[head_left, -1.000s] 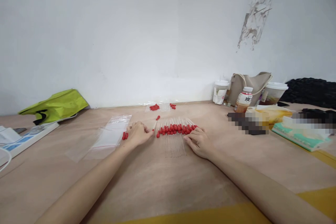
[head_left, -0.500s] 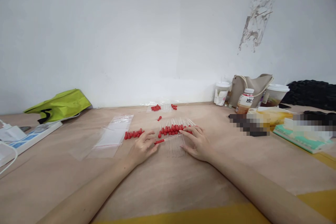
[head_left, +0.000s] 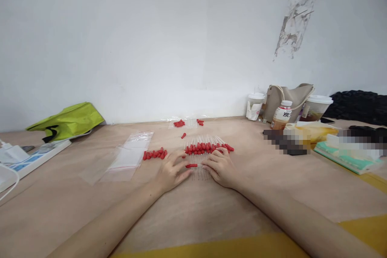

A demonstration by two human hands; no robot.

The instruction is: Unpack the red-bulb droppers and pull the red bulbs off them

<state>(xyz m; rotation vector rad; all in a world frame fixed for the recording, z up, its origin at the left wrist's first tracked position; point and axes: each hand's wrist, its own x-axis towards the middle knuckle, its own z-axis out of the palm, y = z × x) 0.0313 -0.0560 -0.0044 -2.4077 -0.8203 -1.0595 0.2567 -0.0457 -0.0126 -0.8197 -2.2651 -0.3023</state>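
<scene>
Between my hands lies a dropper, a thin clear tube capped with a red rubber bulb (head_left: 191,165), held level and crosswise. My left hand (head_left: 173,172) has thumb and forefinger around the bulb end. The clear tube end is pinched in my right hand (head_left: 222,168), whose fingers hide most of it. Just beyond my fingertips, several red-bulbed droppers (head_left: 205,148) lie side by side in a row, and more clear tubes (head_left: 201,174) stretch beneath my hands. Left of them sits a cluster of loose red bulbs (head_left: 155,154).
A single red bulb (head_left: 183,135) lies behind the row, with bags of red bulbs (head_left: 179,123) by the wall. Clear zip bags (head_left: 130,153) and a power strip (head_left: 39,159) are at left. A bottle (head_left: 281,117), cups and a tissue pack (head_left: 344,157) stand right.
Both hands have drawn closer together over the tubes. The held dropper has shifted right and turned from slanted to nearly level, with less of its tube showing.
</scene>
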